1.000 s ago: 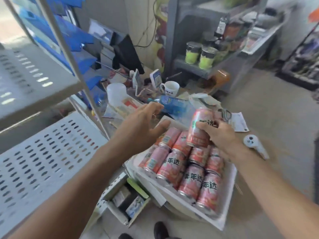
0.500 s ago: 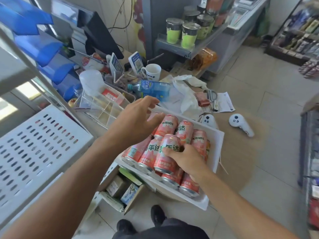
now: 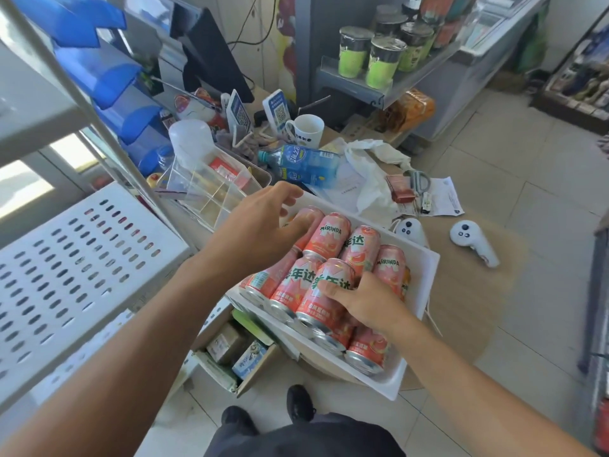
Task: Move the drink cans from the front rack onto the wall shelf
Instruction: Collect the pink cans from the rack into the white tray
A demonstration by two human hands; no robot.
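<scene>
The right hand (image 3: 364,303), which held a pink can (image 3: 324,296) aloft a second ago, now grips it among the cans in the white tray (image 3: 428,285). The left hand (image 3: 260,229) stays loosely spread over the far cans.

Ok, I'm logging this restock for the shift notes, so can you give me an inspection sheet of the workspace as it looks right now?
Surface: white plastic tray rests on the cluttered wooden counter.
Job's things: pink Mirinda drink cans lie on their sides, stacked in the tray; the perforated white metal shelf at left holds none.
Clutter: blue water bottle, white mug, two white handheld controllers, scissors, papers.
Hands: left hand open, fingers touching a far can; right hand grips a near can.
Cables: black cables on the wall behind the monitor.
Surroundings: tiled shop floor, green cups on a grey shelf.
</scene>
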